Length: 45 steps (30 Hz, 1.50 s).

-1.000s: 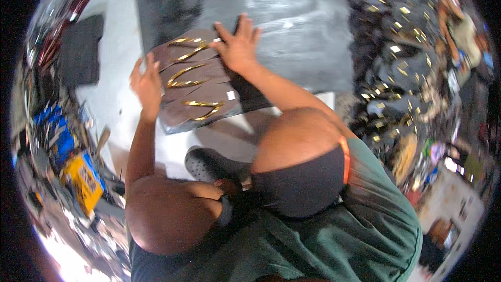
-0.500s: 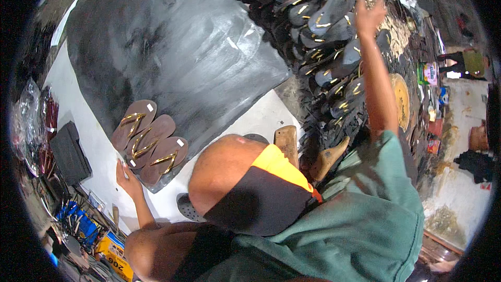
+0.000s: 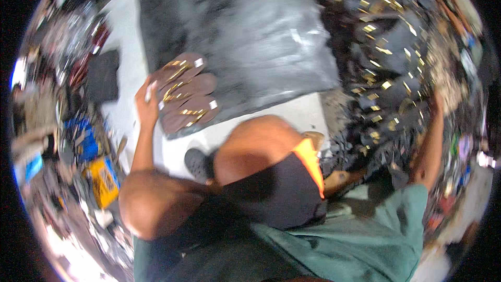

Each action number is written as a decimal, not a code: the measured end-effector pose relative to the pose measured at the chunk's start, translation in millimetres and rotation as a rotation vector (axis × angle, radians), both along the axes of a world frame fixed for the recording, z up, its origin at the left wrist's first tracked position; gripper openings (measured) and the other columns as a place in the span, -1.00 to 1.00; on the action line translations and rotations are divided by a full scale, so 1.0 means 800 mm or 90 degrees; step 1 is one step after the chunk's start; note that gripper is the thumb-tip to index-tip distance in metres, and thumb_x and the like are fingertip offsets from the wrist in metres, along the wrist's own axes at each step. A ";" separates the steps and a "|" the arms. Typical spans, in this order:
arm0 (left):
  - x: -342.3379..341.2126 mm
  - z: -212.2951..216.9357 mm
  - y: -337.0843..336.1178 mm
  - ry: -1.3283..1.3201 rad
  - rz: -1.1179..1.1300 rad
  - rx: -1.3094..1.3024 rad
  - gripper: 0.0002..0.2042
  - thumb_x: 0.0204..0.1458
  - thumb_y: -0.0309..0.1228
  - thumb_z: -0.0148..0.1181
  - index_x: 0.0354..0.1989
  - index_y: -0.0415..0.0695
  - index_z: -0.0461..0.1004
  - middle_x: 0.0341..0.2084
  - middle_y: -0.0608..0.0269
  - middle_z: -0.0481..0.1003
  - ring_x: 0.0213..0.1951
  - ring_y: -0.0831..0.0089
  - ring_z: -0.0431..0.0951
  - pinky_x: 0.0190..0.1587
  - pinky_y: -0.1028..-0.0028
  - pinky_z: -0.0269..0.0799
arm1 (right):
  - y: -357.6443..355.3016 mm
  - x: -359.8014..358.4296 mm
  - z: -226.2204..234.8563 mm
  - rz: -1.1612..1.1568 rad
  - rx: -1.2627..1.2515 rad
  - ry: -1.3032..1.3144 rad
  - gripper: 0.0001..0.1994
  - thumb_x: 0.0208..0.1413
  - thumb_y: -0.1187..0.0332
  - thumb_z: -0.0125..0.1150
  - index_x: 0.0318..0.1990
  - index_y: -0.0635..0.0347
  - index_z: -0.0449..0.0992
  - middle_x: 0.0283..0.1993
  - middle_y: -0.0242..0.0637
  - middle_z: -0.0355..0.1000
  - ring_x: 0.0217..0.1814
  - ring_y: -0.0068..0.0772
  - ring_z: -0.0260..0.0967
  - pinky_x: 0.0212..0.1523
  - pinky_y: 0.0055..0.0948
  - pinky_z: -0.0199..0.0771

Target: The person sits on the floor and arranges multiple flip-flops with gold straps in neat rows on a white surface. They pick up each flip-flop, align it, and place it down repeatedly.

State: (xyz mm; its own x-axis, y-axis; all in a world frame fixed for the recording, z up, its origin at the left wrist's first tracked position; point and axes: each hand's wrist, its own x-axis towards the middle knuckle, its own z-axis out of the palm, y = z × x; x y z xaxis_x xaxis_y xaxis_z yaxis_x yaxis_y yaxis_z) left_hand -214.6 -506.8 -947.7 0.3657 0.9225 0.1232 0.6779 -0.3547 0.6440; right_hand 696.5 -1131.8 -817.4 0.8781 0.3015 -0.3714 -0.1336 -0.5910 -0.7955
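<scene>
Three brown flip-flops (image 3: pixel 190 91) with gold straps overlap in a row on a dark grey sheet (image 3: pixel 250 26). Small white labels show on some of them. My left hand (image 3: pixel 147 102) is beside their near left ends, its fingers drawn together around a small whitish bit I cannot make out. On the far right, my right arm reaches along a big pile of dark flip-flops (image 3: pixel 389 47) with gold straps. My right hand (image 3: pixel 437 102) is smeared by motion next to a heap of tan scraps (image 3: pixel 449 73), so its fingers cannot be read.
Under the sheet lies a white board (image 3: pixel 125 36). A black flat block (image 3: pixel 104 75) is on its left side. Further left are clear plastic bags (image 3: pixel 78 31) and a yellow box (image 3: pixel 102 181). My bent knees and a dark clog (image 3: pixel 197 163) take up the near middle.
The view has swung, shifting the sheet and flip-flops right in the picture. My left hand has moved up alongside the flip-flops. My right hand has come nearer from the far end of the pile.
</scene>
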 end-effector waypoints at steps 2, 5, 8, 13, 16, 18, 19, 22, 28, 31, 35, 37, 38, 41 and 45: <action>-0.023 0.028 -0.015 0.005 0.044 0.002 -0.57 0.27 -0.20 0.12 0.17 -0.28 0.48 0.10 -0.07 0.52 0.20 0.13 0.47 0.29 0.28 0.26 | 0.069 -0.020 -0.040 -0.030 -0.067 -0.137 -0.46 0.25 -0.09 0.04 0.16 0.13 0.50 0.09 -0.21 0.50 0.06 -0.19 0.44 0.06 -0.15 0.43; -0.027 0.034 -0.029 -0.018 0.070 -0.015 -0.54 0.26 -0.16 0.13 0.18 -0.28 0.47 0.10 -0.10 0.52 0.19 0.14 0.49 0.28 0.31 0.28 | 0.091 -0.048 -0.019 -0.148 -0.045 -0.385 -0.55 0.26 0.08 0.01 0.15 0.20 0.45 0.08 -0.16 0.49 0.03 -0.16 0.46 0.04 -0.13 0.49; -0.022 0.050 -0.031 -0.115 0.111 -0.138 -0.48 0.22 -0.19 0.21 0.27 -0.22 0.39 0.11 -0.06 0.52 0.15 0.21 0.51 0.26 0.31 0.32 | 0.196 -0.129 0.021 -0.069 0.168 -0.394 -0.63 0.28 0.25 -0.01 0.15 0.26 0.41 0.07 -0.11 0.47 0.01 -0.12 0.48 0.01 -0.12 0.55; 0.035 0.089 -0.038 -0.358 -0.070 -0.341 -0.32 0.11 -0.26 0.37 0.39 -0.14 0.25 0.22 0.11 0.44 0.22 0.24 0.41 0.24 0.27 0.35 | 0.469 -0.500 0.019 0.522 0.148 0.071 -0.50 0.10 0.14 0.06 0.05 0.39 0.53 -0.07 -0.12 0.57 -0.15 -0.34 0.51 -0.13 -0.36 0.49; 0.093 0.095 -0.033 -0.500 -0.289 -0.541 -0.31 0.08 -0.23 0.39 0.37 -0.14 0.28 0.18 0.16 0.47 0.23 0.34 0.38 0.21 0.33 0.37 | 0.522 -0.606 -0.037 0.703 -0.027 0.267 -0.45 0.01 0.12 0.11 0.04 0.43 0.55 -0.12 -0.15 0.59 -0.20 -0.41 0.51 -0.18 -0.43 0.47; 0.076 0.117 -0.019 -0.245 -0.316 -0.627 -0.34 0.07 -0.12 0.37 0.31 -0.17 0.36 0.11 0.19 0.49 0.16 0.39 0.41 0.19 0.38 0.34 | 0.561 -0.653 -0.060 0.737 -0.014 0.391 -0.50 0.08 0.13 0.18 0.04 0.40 0.54 -0.15 -0.22 0.57 -0.20 -0.44 0.49 -0.14 -0.44 0.46; 0.054 0.115 -0.016 -0.154 -0.263 -0.680 -0.34 0.09 -0.09 0.34 0.31 -0.19 0.35 0.16 0.16 0.45 0.22 0.38 0.36 0.23 0.34 0.28 | 0.588 -0.674 -0.054 0.734 0.005 0.510 -0.54 0.12 0.14 0.22 0.02 0.37 0.55 -0.18 -0.28 0.56 -0.21 -0.46 0.47 -0.13 -0.45 0.44; 0.019 0.095 -0.011 -0.305 -0.113 -0.604 -0.42 0.07 -0.04 0.36 0.12 -0.25 0.50 -0.13 0.21 0.58 -0.16 0.47 0.55 -0.08 0.47 0.50 | 0.619 -0.709 -0.044 0.717 0.043 0.530 -0.56 0.16 0.14 0.31 0.03 0.33 0.54 -0.16 -0.31 0.55 -0.16 -0.47 0.46 -0.06 -0.45 0.43; -0.007 0.062 0.048 -0.403 0.037 -0.658 -0.42 0.10 -0.05 0.35 0.12 -0.27 0.46 -0.10 0.15 0.56 -0.11 0.45 0.58 -0.03 0.42 0.56 | 0.703 -0.732 -0.093 0.706 0.130 0.423 -0.54 0.20 0.17 0.31 0.07 0.40 0.48 0.00 -0.30 0.52 0.01 -0.51 0.43 0.09 -0.43 0.38; -0.030 0.031 0.109 -0.427 0.075 -0.545 -0.47 0.15 -0.09 0.30 0.11 -0.28 0.44 0.02 0.14 0.51 0.04 0.46 0.52 0.07 0.41 0.54 | 0.771 -0.762 -0.125 0.630 0.225 0.332 -0.44 0.18 0.16 0.34 0.16 0.47 0.41 0.04 -0.14 0.51 0.05 -0.37 0.47 0.13 -0.34 0.45; -0.053 -0.024 0.181 -0.373 0.050 -0.485 -0.49 0.18 -0.24 0.27 0.21 -0.32 0.38 0.11 0.12 0.47 0.07 0.40 0.51 0.17 0.39 0.49 | 0.832 -0.787 -0.180 0.541 0.254 0.197 -0.44 0.17 0.28 0.36 0.26 0.36 0.36 0.03 -0.07 0.51 0.00 -0.38 0.50 0.02 -0.41 0.55; -0.058 -0.039 0.186 -0.274 0.089 -0.427 -0.44 0.15 -0.19 0.29 0.24 -0.29 0.37 0.09 0.07 0.49 0.09 0.37 0.51 0.19 0.40 0.46 | 0.838 -0.801 -0.200 0.533 0.231 0.187 -0.45 0.19 0.27 0.36 0.29 0.25 0.37 -0.03 -0.20 0.50 0.00 -0.45 0.47 0.01 -0.43 0.51; -0.061 -0.046 0.187 -0.225 0.108 -0.397 -0.41 0.14 -0.17 0.30 0.25 -0.28 0.36 0.08 0.04 0.50 0.10 0.35 0.51 0.20 0.40 0.45 | 0.839 -0.805 -0.210 0.528 0.219 0.182 -0.45 0.20 0.26 0.35 0.30 0.19 0.37 -0.05 -0.27 0.50 0.00 -0.48 0.46 0.00 -0.44 0.49; -0.070 -0.062 0.191 -0.174 0.115 -0.379 -0.40 0.07 -0.14 0.38 0.22 -0.24 0.43 0.03 0.00 0.54 0.05 0.34 0.54 0.17 0.43 0.44 | 0.840 -0.798 -0.247 0.543 0.203 0.194 -0.47 0.21 0.26 0.34 0.30 0.18 0.39 0.00 -0.26 0.50 0.00 -0.46 0.47 0.00 -0.42 0.49; -0.081 -0.071 0.184 -0.181 0.132 -0.353 -0.46 0.06 -0.16 0.39 0.13 -0.26 0.52 -0.03 0.02 0.57 -0.01 0.37 0.57 0.09 0.44 0.48 | 0.843 -0.804 -0.258 0.575 0.183 0.152 -0.52 0.22 0.28 0.32 0.27 0.18 0.44 0.06 -0.24 0.51 -0.01 -0.46 0.46 -0.01 -0.43 0.48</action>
State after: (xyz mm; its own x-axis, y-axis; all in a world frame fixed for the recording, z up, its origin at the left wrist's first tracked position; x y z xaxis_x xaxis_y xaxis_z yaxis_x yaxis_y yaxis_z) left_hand -279.0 -359.8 -1004.2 0.1974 0.9251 -0.3244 0.4725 0.2001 0.8583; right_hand 52.9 -457.1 -1024.0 0.1835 0.9308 -0.3162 0.0985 -0.3375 -0.9362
